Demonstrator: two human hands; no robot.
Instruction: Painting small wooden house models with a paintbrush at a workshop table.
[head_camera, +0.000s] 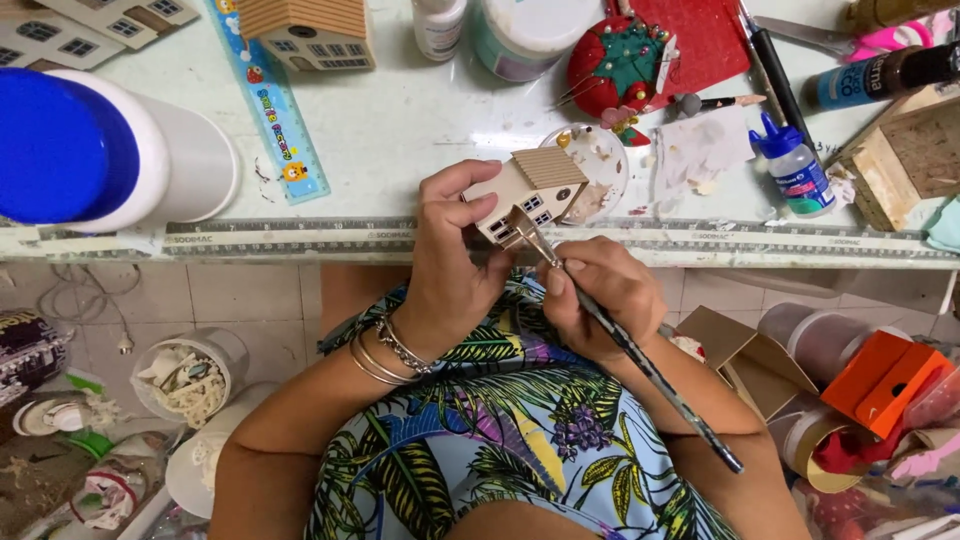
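Model house (527, 193) held over near edge of surface (400, 130), small dish (598, 170) just behind it. Jar (95, 150) far left, glue bottle (795, 170) right, pincushion (622, 62) behind dish.

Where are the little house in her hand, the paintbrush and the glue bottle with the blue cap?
Little house (545, 172), head view, on its ribbed roof.
Paintbrush (640, 355), head view, on the middle of its dark handle.
Glue bottle (800, 178), head view, on its clear body below the blue cap.
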